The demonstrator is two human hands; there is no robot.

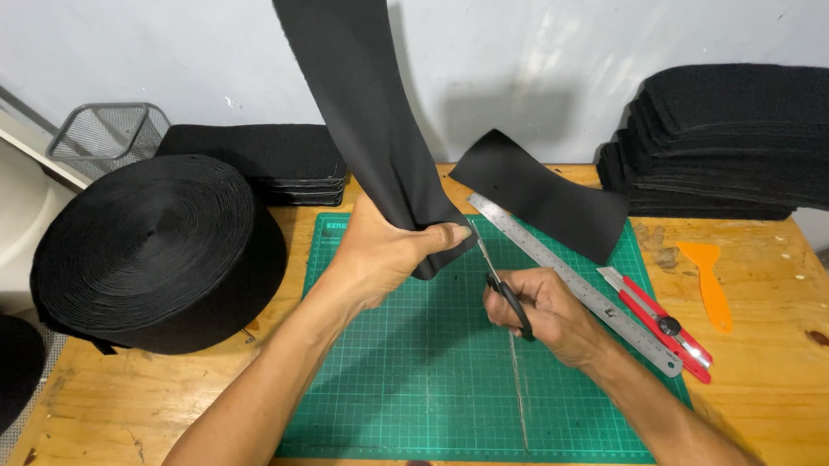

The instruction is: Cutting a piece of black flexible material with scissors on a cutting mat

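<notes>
Black strip (370,103) gripped in left hand (387,253) — upright, scissors (505,294) in right hand (546,316)

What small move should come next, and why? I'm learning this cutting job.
Probably close the scissors across the black strip: the left hand pinches the strip's lower end up off the green mat, and the right hand has the blades pointing at that end.

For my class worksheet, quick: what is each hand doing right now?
Left hand: closed, gripping the black fabric strip held up.
Right hand: closed on the scissors, over the green cutting mat.
</notes>
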